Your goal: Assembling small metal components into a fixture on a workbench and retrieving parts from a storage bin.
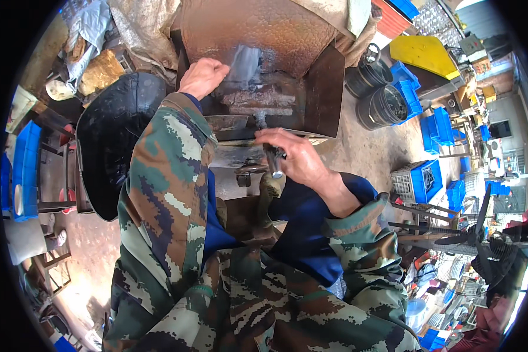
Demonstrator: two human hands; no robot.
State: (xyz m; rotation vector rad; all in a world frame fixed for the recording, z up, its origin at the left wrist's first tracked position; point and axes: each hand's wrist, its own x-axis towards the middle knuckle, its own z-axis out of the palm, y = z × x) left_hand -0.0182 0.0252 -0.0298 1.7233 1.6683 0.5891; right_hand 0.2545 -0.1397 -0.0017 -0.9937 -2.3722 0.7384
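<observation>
My left hand (202, 77) is raised over the left side of an open-fronted metal box (325, 88), its fingers curled closed. Whatever it may hold is hidden. My right hand (302, 161) is in front of the box's near edge, wrapped round a shiny metal piece (274, 161) with a rounded end and dark parts; its exact kind does not show. Inside the box, a rough, crusted bar (259, 101) lies crosswise. Behind it is a blurred pale grey patch (244, 66), below a brown, stained sheet (246, 26).
A large black tub (114, 117) stands close on my left. Two dark buckets (381, 107) are on the floor to the right, with blue crates (425, 179) beyond. A black fan (481, 234) is at far right. Blue bins (26, 170) stand at far left.
</observation>
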